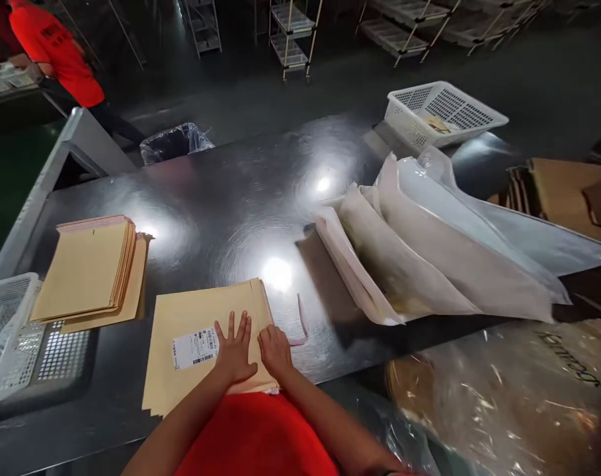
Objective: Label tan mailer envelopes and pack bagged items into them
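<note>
Nearest the camera is the wearer's red shirt (255, 439), with both bare forearms reaching forward over the near edge of the dark, glossy tabletop (221, 218). The left hand (235, 354) lies flat, palm down, on a tan envelope (186, 307), its fingers spread wide. The outermost finger is at the right edge of a white printed label (184, 352) on the envelope's face. The right hand (275, 352) sits just beside it, at the envelope's right edge, with fingers curled inward; whether they pinch the edge cannot be determined. The envelope lies at the near side of the tabletop, left of center; further layers show beneath its lower left corner. A thin pinkish strip (302, 320) lies just right of the right hand.

To the left, a stack of tan envelopes (89, 268) rests with its lower pieces offset to the right. Next to it stands a white basket (25, 370) holding pale items. To the right, whitish flexible sheets (429, 251) are fanned out, folded and partly raised. Below these is a clear plastic bag (503, 390) with dark lettering and brownish contents. Brown cardboard (572, 192) is at the far right. Beyond the sheets is a second white basket (463, 116) containing a small tan item. In the background: a lined bin (174, 142), a wheeled rack (293, 23) and a co-worker (62, 49) in red.
</note>
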